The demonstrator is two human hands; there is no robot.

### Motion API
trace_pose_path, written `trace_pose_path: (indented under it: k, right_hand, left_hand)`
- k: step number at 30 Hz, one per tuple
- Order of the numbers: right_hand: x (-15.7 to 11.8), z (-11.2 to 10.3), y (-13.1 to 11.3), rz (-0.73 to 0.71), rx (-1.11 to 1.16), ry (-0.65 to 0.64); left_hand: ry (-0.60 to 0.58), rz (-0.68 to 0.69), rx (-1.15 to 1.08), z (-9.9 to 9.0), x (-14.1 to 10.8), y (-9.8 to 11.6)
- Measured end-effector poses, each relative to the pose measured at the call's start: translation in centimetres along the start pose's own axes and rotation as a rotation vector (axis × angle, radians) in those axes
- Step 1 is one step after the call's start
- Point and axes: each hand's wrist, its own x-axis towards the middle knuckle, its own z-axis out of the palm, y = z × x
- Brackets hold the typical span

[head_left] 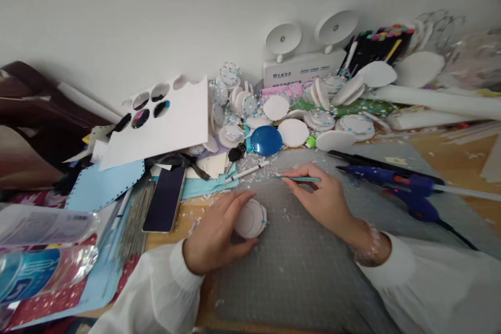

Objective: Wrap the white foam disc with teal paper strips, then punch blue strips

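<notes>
My left hand [219, 229] is curved round the left side of a white disc [250, 219] with small blue bits along its edge, on the grey cutting mat [289, 271]. My right hand [317, 193] pinches thin teal tweezers [301, 179], whose tips point left over scattered white and blue bits. Behind my hands are a glossy blue round lid [266, 140] and a plain white disc [293, 132]. A white pen [247, 172] lies between the lid and my left hand.
A blue glue gun [407, 185] lies at right, its cord trailing forward. At left are a phone [165, 199], a white board with holes [168, 125] and plastic bottles [43, 266]. Stacked white discs [230, 133], a two-headed lamp [303, 65] and markers [379, 44] stand behind.
</notes>
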Motion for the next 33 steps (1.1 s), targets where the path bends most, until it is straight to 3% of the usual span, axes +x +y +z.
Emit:
trace_pose_path:
  k: [9, 21, 27, 30, 33]
  right_hand:
    - [1.2, 1.6, 0.7, -0.029, -0.017, -0.044]
    - [-1.3, -2.5, -2.1, 0.057, 0.143, 0.126]
    - [-2.9, -2.4, -2.0, 0.164, 0.311, 0.057]
    - [-3.2, -2.1, -2.1, 0.177, 0.351, 0.027]
    - [-3.6, -2.2, -2.5, 0.158, 0.394, 0.014]
  left_hand:
    - [0.005, -0.021, -0.058, -0.4, -0.6, -0.3]
    - [0.022, 0.046, -0.146, -0.2, 0.6, -1.2]
    - [0.011, 0.107, -0.127, 0.0, 2.0, -1.6]
    - [0.150, 0.127, -0.009, -0.2, 1.7, -0.8]
    - [0.495, 0.105, -0.004, 0.2, 0.5, 0.6]
